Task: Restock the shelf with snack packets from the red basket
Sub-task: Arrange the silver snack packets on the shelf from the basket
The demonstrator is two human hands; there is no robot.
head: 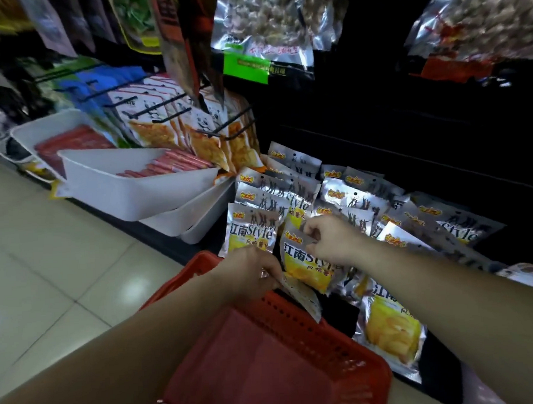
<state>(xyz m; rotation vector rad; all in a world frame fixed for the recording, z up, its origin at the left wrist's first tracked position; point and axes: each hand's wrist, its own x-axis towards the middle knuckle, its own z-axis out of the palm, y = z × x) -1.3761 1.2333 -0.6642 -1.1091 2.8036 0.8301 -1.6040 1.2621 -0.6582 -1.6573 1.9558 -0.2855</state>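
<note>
One snack packet (304, 262) is pinched by the right hand (332, 241), a second packet (303, 295) by the left hand (251, 272) above the red basket (298, 319), and either could be dropped if held loosely.

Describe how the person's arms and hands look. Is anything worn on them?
Both arms are bare as far as the picture shows: no sleeve covers the left forearm or the right forearm. The left hand and the right hand wear no gloves, and no watch, bracelet or ring is visible.
</note>
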